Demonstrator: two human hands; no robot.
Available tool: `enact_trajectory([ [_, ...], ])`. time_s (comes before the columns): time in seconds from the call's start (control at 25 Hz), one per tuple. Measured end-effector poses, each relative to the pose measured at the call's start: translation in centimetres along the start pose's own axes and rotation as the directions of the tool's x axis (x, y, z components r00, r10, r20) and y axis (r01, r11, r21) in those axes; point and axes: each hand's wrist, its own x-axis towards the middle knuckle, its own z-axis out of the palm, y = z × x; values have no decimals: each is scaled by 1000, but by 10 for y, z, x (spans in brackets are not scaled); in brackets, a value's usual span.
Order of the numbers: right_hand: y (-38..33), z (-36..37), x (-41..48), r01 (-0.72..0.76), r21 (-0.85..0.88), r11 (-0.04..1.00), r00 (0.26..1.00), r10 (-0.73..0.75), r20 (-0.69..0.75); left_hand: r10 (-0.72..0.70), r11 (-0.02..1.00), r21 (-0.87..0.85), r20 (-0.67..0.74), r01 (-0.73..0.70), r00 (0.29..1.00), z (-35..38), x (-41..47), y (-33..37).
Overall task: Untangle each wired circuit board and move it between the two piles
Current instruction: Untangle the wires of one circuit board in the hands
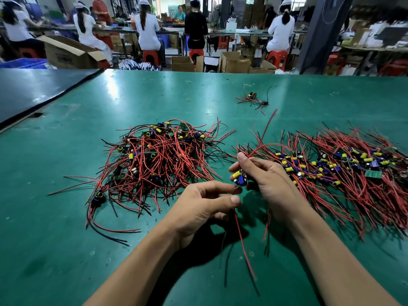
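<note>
Left pile (154,160) lies left of the table's (154,96) centre. Left hand (205,204) pinches a red wire (242,239) that runs toward the near edge. Circuit board (240,178), held above the table between the piles with its capacitors facing left, is gripped by the curled right hand (267,180). Right pile (331,171) reaches the right edge.

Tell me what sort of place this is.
Most likely an electronics assembly workshop: piles of circuit boards with red and black wires lie on a green work table, and capped workers in white sit on red stools at benches behind.

No legible text anywhere; cardboard box (64,56) print too blurred.
</note>
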Motion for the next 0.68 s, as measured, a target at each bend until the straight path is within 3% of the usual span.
enact_trajectory([
  [0.12, 0, 1, 1, -76, 16, 997, 997, 75, 31, -19, 999, 39, 22, 18, 1000, -7, 0, 3],
  [0.28, 1, 6, 0, -161, 178, 971, 978, 133, 161, -10, 995, -101, 54, 15, 998, 1, 4, 4],
  [0.4, 5, 15, -2, -190, 172, 967, 969, 156, 193, -14, 987, -158, -19, 11, 1000, 6, 7, 4],
  [0.68, 7, 7, 2, -151, 76, 986, 987, 154, -42, 121, 963, 251, -94, -94, 988, 4, 6, -1],
])
